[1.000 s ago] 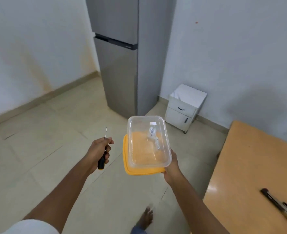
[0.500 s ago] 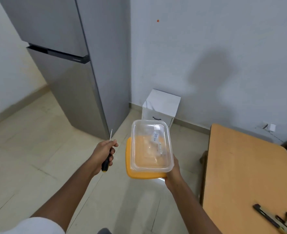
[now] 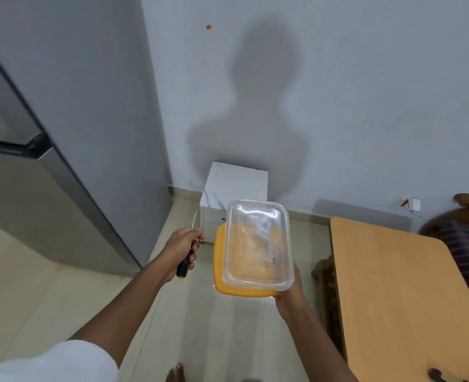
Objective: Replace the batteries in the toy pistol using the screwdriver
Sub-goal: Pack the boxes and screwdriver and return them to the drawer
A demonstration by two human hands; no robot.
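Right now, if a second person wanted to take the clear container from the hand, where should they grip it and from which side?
Probably the far short end of the clear container, coming from the wall side. The right hand holds the near end from beneath, with the orange lid underneath, so the far rim is free. Grip container and lid together; the left hand holds the screwdriver.

Fridge (image 3: 62, 133) left, cabinet (image 3: 236, 186) ahead (against wall), table (image 3: 401, 299) right.

I see open floor (image 3: 62, 299) ahead-left; fridge (image 3: 70, 133) blocks left, white cabinet (image 3: 238, 183) ahead at wall, wooden table (image 3: 398, 293) right.
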